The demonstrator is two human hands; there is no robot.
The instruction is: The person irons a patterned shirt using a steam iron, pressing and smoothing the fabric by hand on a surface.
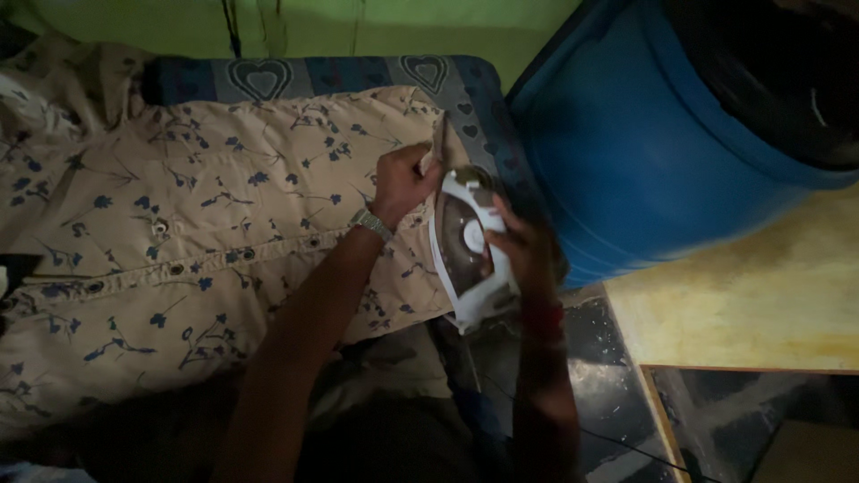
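Head view, looking down. Left hand point(401, 183) reaches forward from the lower middle of the frame, forearm running diagonally up and right, a metal-link wristwatch point(370, 224) at the wrist. Its fingers are curled shut, pinching the edge of the beige cotton shirt with small blue flower print point(206, 241) near the shirt's right border; a narrow flap of cloth stands up from the pinch.

Right hand point(521, 252) comes up from the lower middle-right, forearm near vertical, a red band point(543, 319) at the wrist. Fingers wrap the right side of the white and dark grey electric clothes iron point(467, 255), closed in a grasp on its body.

The iron sits at the right edge of the shirt, between the two hands and just left of the large blue plastic drum point(653, 143). Long axis runs roughly top to bottom of frame, tilted slightly; one end near the left hand's fingers, the other toward the person. Which end is the tip: cannot tell, too dim. A round white dial shows mid-body.

The shirt lies flat, button placket point(179, 266) running left to right with several dark buttons. Under it, a blue-grey padded cloth with heart pattern point(268, 79) shows along the top edge. No readable labels; the drum face is plain
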